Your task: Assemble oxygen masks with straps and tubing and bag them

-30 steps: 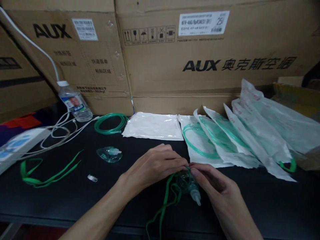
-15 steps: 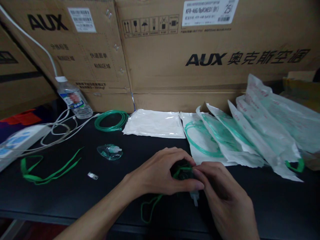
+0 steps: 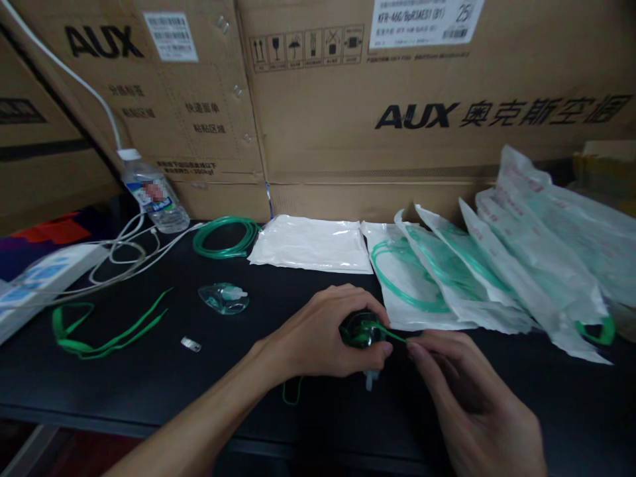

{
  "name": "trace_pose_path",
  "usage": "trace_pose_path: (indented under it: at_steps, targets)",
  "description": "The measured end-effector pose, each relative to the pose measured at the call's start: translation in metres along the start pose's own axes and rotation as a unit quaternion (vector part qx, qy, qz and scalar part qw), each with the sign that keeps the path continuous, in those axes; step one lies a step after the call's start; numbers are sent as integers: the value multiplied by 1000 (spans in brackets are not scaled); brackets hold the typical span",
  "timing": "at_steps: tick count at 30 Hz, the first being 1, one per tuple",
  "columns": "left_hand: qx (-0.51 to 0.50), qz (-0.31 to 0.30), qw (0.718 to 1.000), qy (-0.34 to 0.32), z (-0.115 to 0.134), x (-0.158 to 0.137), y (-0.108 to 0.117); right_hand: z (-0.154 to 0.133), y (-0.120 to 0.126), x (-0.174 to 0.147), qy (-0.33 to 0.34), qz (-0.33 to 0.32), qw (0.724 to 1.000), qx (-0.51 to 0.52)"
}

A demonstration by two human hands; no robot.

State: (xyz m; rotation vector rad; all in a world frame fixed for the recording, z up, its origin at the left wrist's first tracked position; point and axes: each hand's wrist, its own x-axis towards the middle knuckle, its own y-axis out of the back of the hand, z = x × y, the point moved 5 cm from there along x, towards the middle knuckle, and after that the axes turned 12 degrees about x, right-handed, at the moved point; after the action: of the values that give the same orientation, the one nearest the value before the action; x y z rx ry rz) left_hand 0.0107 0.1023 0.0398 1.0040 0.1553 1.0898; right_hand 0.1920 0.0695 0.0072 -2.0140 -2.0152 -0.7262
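Observation:
My left hand (image 3: 330,331) is curled around a clear oxygen mask (image 3: 365,331), whose pale connector points down below my thumb. Between finger and thumb, my right hand (image 3: 472,391) pinches the end of a green elastic strap (image 3: 395,334) drawn taut from the mask's side. A loop of green strap hangs below my left wrist. Farther left lie a second clear mask (image 3: 223,298), a small metal strip (image 3: 191,344) and a loose green strap (image 3: 99,344). My left fingers hide much of the mask in my grip.
Behind my hands are coiled green tubing (image 3: 226,255), a white packet (image 3: 311,245) and several translucent pouches (image 3: 447,285) with green tubing. A water bottle (image 3: 156,199), white cables and a power strip (image 3: 54,271) stand left. Large cardboard boxes (image 3: 318,132) close off the back.
My right hand has moved right, away from the mask, pulling the green strap out straight. The strap loop under my left wrist looks smaller. The view has shifted slightly.

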Motion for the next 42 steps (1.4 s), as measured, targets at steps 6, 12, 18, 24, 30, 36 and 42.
trace_pose_path:
  at_steps: [6,12,18,24,30,36,42]
  targets:
    - [-9,22,1000,-2,-2,1,5,1,15,-5,-33,27,999,0]
    - [-10,43,999,2,-4,1,8,6,25,-10,-69,53,996,-1]
    - [-207,-24,973,100,-14,4,-5,7,13,-8,-80,54,995,35]
    - [-384,-57,902,187,-27,5,-13,9,-12,-12,-91,-11,991,97]
    - [-478,-24,844,240,-36,2,-13,5,-21,-20,-65,-107,990,63]
    - [-527,-79,806,258,-31,1,-19,6,-19,-17,-52,-75,995,49]
    - [-488,-79,829,262,-35,-2,-7,9,-9,-13,-119,22,975,187]
